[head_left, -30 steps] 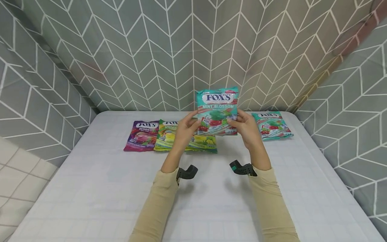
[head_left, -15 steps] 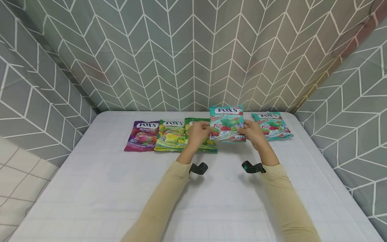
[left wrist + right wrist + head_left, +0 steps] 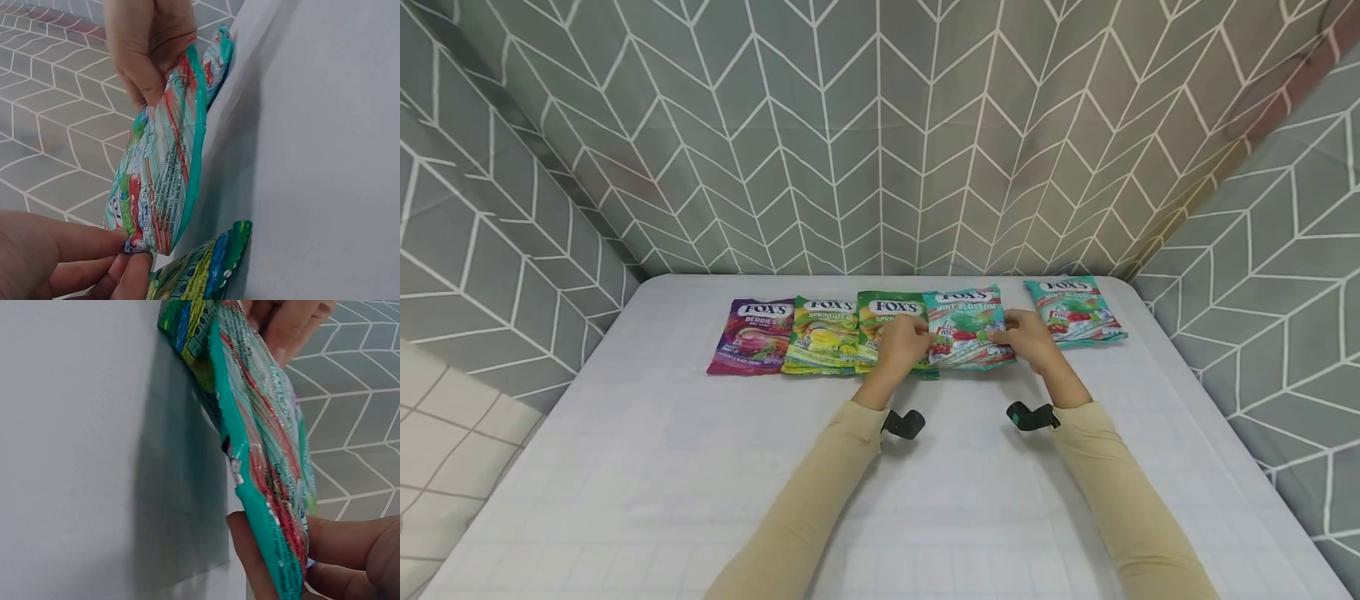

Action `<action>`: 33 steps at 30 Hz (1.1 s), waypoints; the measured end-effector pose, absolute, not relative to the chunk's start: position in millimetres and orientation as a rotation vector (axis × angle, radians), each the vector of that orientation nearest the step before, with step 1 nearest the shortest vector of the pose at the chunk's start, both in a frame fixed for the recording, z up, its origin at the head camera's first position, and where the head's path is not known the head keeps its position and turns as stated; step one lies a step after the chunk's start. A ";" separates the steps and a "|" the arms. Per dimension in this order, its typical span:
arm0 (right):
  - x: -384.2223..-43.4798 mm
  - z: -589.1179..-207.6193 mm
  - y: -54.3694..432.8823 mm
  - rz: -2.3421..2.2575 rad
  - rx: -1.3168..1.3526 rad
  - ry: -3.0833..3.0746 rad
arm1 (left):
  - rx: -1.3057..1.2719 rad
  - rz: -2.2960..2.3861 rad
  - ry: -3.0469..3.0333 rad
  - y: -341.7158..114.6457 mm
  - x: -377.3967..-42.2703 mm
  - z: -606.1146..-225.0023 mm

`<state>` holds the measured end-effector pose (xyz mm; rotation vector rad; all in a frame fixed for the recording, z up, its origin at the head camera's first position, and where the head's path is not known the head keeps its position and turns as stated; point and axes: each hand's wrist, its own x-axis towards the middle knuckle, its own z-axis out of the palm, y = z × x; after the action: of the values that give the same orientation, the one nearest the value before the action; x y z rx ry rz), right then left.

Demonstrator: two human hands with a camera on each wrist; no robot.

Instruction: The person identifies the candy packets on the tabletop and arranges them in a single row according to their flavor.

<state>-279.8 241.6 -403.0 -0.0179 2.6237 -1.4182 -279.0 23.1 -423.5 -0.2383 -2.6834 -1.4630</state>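
Both hands pinch a teal Fox's Mint Blossom candy bag point(image 3: 967, 327) by its side edges. My left hand point(image 3: 904, 343) holds its left edge, overlapping a green and yellow Spring Tea bag point(image 3: 887, 310) behind it in the head view. On the other edge, my right hand point(image 3: 1028, 337) grips with thumb in front and fingers behind. The wrist views show the mint bag point(image 3: 162, 169) tilted close over the white cloth, its lower edge casting a shadow. A corner of the green bag point(image 3: 187, 328) appears beyond it in the right wrist view.
A purple Berries bag point(image 3: 752, 337) lies at the left of the row, beside another Spring Tea bag point(image 3: 822, 337). A second Mint Blossom bag point(image 3: 1075, 311) lies to the right. Patterned grey curtains point(image 3: 880, 142) stand behind the white table point(image 3: 625, 467).
Both hands have lowered the mint bag from its raised position and moved it rightward, to just right of the green bags. The other bags stay where they were.
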 end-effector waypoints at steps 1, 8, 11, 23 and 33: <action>-279.6 -402.9 241.8 -1.400 -0.017 2.630 | -0.235 -1.455 -2.691 23.8 -278.9 -423.8; -280.1 -404.4 240.4 -1.220 0.011 2.674 | -0.230 -1.337 -2.761 25.5 -278.2 -424.9; -282.0 -409.4 238.5 -1.184 0.020 2.686 | -0.245 -1.315 -2.771 25.3 -278.5 -426.6; -281.5 -417.6 238.8 -1.135 0.060 2.724 | -0.247 -1.265 -2.790 27.2 -277.8 -430.1; -280.8 -421.4 239.2 -1.160 0.084 2.755 | -0.252 -1.223 -2.781 29.0 -277.2 -428.9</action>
<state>-280.8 239.2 -421.4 0.0841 2.7553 -1.1596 -277.2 29.0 -428.9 -0.2523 -2.7805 -1.2234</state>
